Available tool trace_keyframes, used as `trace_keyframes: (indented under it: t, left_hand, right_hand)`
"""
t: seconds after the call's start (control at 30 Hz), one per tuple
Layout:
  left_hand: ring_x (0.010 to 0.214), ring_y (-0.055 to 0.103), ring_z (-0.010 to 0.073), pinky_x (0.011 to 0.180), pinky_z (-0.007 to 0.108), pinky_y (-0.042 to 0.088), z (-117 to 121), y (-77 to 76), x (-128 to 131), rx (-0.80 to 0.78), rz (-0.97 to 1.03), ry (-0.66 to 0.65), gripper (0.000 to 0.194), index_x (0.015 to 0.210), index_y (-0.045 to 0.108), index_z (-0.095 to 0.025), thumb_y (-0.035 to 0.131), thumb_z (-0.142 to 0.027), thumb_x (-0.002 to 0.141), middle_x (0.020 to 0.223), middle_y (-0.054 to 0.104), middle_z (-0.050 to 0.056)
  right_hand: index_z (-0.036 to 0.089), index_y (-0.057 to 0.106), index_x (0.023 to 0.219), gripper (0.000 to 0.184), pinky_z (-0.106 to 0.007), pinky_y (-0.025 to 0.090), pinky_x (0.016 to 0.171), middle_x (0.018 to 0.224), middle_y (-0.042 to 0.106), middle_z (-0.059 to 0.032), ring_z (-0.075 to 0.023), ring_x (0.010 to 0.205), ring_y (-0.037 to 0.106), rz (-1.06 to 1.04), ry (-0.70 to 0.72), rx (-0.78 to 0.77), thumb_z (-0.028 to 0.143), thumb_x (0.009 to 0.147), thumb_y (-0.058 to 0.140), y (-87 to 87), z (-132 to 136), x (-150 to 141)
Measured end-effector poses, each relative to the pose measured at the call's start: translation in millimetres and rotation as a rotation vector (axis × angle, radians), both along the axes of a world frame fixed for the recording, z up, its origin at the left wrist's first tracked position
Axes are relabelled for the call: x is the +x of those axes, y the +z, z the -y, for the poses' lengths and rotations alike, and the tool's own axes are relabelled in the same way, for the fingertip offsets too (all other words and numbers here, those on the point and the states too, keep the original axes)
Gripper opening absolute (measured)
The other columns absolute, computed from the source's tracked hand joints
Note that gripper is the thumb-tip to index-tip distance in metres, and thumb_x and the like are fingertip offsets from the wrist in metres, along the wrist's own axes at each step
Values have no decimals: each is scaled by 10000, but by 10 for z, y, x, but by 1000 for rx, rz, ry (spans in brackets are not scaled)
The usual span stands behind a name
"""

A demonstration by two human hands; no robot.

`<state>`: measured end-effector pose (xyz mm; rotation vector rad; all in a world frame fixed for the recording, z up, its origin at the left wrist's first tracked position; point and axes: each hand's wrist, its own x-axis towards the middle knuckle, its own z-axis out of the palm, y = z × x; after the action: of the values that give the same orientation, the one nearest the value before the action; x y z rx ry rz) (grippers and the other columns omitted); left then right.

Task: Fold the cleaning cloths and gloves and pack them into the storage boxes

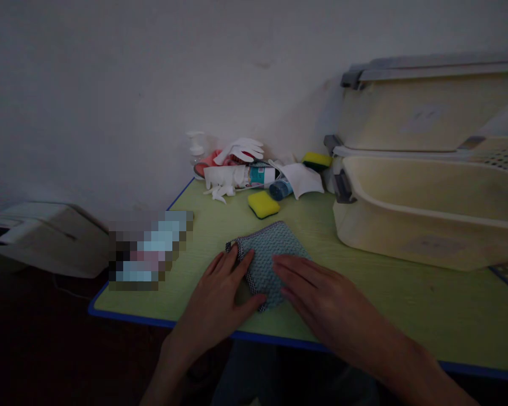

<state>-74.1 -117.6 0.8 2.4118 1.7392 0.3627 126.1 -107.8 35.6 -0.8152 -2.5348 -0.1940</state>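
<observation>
A blue-grey knitted cleaning cloth (275,245) with a dark checked border lies folded on the green table near its front edge. My left hand (218,301) rests at the cloth's left side, fingers spread, with fingertips and thumb touching its border. From the right, my right hand (325,299) lies flat over the cloth, its fingers stretched out side by side on the surface. Neither hand grips the cloth. Just beyond it sits a yellow sponge (263,204) with a dark underside.
Cream plastic bins (406,242) with grey clips are stacked at the right. Against the wall lie white gloves (241,150), a spray bottle (241,176), a white cloth (301,176) and a second sponge (317,161). A pixelated object (156,245) is at the left; the table (389,316) has a blue edge.
</observation>
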Motion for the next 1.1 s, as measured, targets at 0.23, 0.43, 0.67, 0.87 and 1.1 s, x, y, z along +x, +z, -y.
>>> trace_keyframes:
  t: [0.23, 0.43, 0.67, 0.87, 1.1]
  left_hand:
    - [1301, 356, 325, 1052, 521, 295, -20, -39, -5, 29, -31, -18, 656, 1309, 438, -124, 476, -547, 808, 1410, 351, 231]
    - [1308, 345, 320, 1055, 525, 293, -17, -42, -2, 51, -19, -16, 679, 1338, 404, -137, 497, -543, 802, 1417, 352, 207]
    - [1333, 299, 311, 1056, 519, 295, -11, -2, 10, -5, 0, 2, 708, 1370, 356, -161, 494, -556, 799, 1442, 315, 181]
    - [1346, 276, 292, 1072, 492, 286, 7, 4, 1, -16, 37, 3, 698, 1380, 330, -174, 504, -527, 804, 1460, 293, 150]
    - [1375, 194, 267, 1092, 471, 270, 28, 11, -5, 6, 83, -7, 729, 1410, 236, -164, 528, -459, 811, 1496, 196, 139]
  right_hand:
    - [-61, 503, 1207, 424, -375, 425, 1001, 1281, 494, -264, -307, 1208, 471, 250, -179, -36, 127, 827, 474, -26, -317, -524]
    - [-74, 414, 1283, 653, -438, 329, 1060, 1355, 391, -284, -330, 1286, 352, 221, -223, -186, 449, 893, 418, -242, -588, -381]
    - [-13, 377, 1335, 681, -477, 243, 1092, 1407, 333, -255, -333, 1328, 266, 171, -187, -285, 500, 888, 379, -337, -643, -212]
    - [3, 383, 1329, 636, -488, 266, 1083, 1390, 375, -238, -320, 1318, 302, 125, -159, -278, 467, 894, 389, -331, -628, -211]
    - [37, 395, 1268, 450, -449, 368, 1033, 1311, 473, -209, -270, 1268, 397, -43, 1, -357, 184, 853, 493, -257, -640, -216]
